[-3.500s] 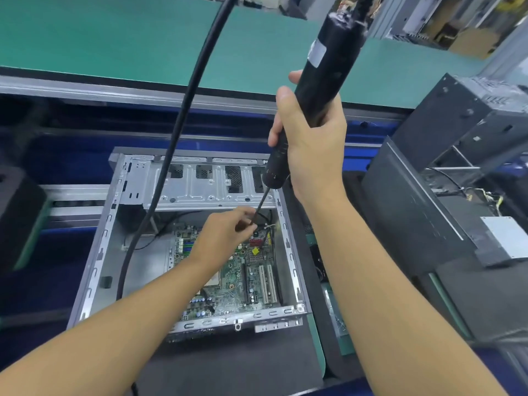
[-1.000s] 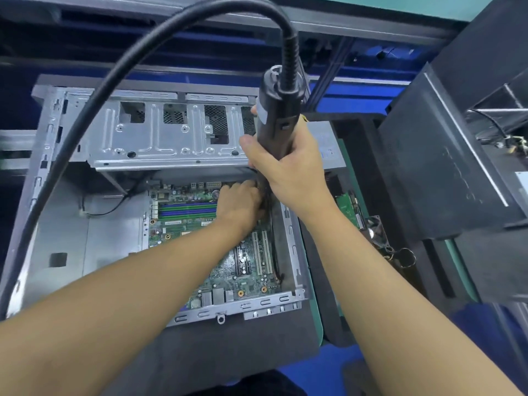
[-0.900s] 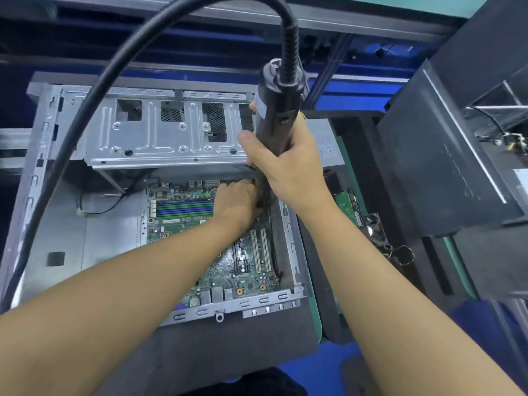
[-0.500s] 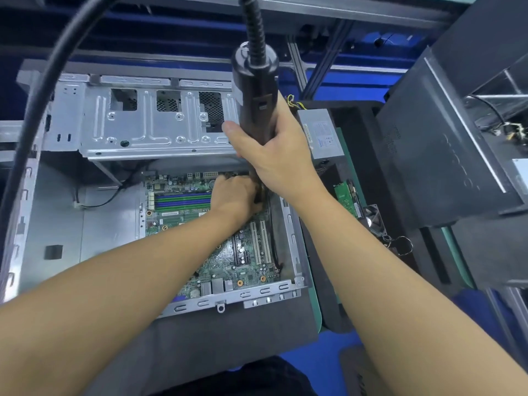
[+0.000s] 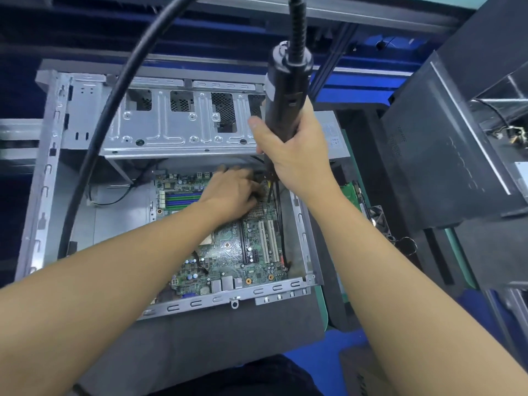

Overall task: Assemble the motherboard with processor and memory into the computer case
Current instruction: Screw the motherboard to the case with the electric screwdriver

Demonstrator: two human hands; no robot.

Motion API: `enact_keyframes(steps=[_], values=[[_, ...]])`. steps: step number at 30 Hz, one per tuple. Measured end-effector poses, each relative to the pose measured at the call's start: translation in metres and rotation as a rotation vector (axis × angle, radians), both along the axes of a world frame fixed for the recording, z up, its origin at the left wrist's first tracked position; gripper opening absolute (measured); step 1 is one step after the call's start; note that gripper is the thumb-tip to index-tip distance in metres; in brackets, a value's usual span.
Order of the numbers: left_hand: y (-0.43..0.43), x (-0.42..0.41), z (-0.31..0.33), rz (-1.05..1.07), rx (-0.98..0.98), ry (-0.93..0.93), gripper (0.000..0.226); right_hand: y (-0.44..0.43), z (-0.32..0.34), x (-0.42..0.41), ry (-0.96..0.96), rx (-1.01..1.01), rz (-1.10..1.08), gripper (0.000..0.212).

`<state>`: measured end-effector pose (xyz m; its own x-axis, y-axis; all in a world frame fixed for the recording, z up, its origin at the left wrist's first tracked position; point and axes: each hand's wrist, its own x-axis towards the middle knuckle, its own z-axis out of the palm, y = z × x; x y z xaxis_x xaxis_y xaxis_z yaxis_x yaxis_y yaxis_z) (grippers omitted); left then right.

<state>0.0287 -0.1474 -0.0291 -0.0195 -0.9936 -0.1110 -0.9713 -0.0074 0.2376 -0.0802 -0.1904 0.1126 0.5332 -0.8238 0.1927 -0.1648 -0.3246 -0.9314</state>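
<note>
1. Now, the right hand (image 5: 297,158) is gripping the black electric screwdriver (image 5: 284,92) round its lower barrel, fingers wrapped closed. It is holding the tool nearly upright, its long axis running from the cable (image 5: 114,110) at the top down to the thin bit (image 5: 269,192).
2. The bit is pointing at the far right corner of the motherboard (image 5: 228,252). That spot is lying straight below the right hand and just beside the fingers of the left hand (image 5: 233,192), so both hands are meeting there.
3. The left hand is lying knuckles up on the board, fingers bending toward the bit. Its fingertips are hidden, so I cannot tell whether it is pinching a screw or only steadying the bit.
4. The computer case (image 5: 43,172) is lying open side up on the worktop (image 5: 214,352). It is holding the motherboard flat on its floor, toward the near right corner. The memory sticks (image 5: 184,199) are sitting in their slots near the board's far left corner, and the processor (image 5: 207,240) is showing partly beside the left forearm.
5. Judging by this, a fastening step is under way, and the coming move is calling for a straight push down the tool's axis.
6. Off the case's right edge, a loose green board (image 5: 351,192) and a small fan (image 5: 380,221) are lying on the worktop.
</note>
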Motion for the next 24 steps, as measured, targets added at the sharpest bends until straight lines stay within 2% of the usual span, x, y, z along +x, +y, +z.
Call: enact_keyframes(steps=[6, 16, 24], values=[[0.002, 0.001, 0.001, 0.038, 0.010, 0.028, 0.033, 0.002, 0.001, 0.004, 0.043, -0.006, -0.014, 0.024], [-0.001, -0.003, 0.005, 0.081, 0.054, 0.048, 0.031, 0.001, -0.002, -0.005, 0.015, 0.098, -0.036, 0.021], [0.009, -0.001, 0.006, 0.051, 0.051, 0.126, 0.033, 0.007, 0.005, -0.006, -0.010, 0.088, 0.014, 0.027]])
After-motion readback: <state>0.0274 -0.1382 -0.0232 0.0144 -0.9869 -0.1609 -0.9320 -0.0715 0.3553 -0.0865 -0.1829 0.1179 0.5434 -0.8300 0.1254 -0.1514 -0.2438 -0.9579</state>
